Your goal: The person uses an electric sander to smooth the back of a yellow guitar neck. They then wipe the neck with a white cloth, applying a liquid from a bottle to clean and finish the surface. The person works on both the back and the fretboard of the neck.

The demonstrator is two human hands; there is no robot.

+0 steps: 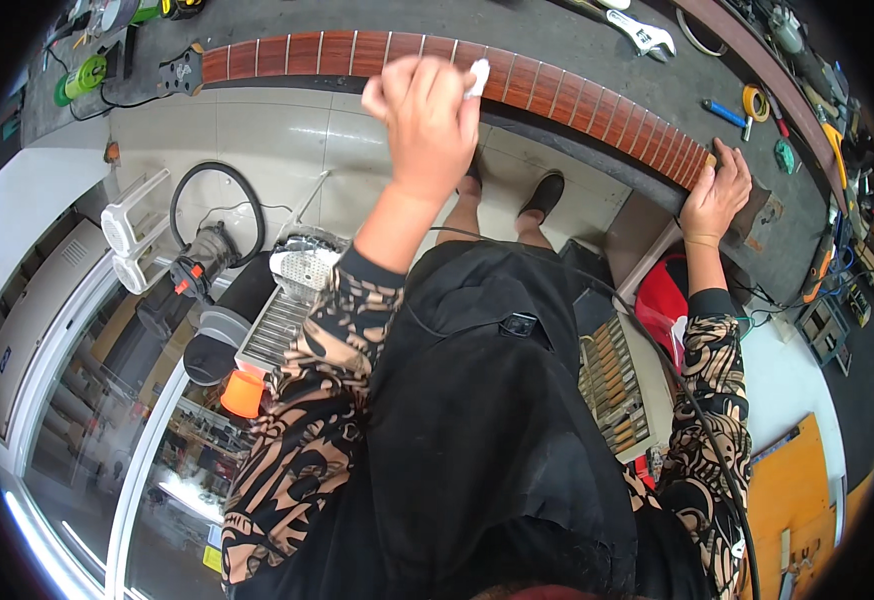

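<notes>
A guitar neck (537,85) with a reddish-brown fretted fingerboard lies lengthwise along the near edge of the dark workbench. Its dark headstock end (182,72) is at the left. Over the middle of the fingerboard, my left hand (427,125) is closed around a small white wad (478,77), perhaps cloth or paper; part of it is hidden in the fingers. My right hand (719,195) grips the right end of the neck, its fingers bent over that end.
An adjustable wrench (642,35), a blue-handled tool (724,112) and a yellow tape roll (755,103) lie beyond the neck. A green bottle (85,78) stands far left. Below are a white stool (135,230), a vacuum hose (219,166) and a tray of wooden-handled tools (612,385).
</notes>
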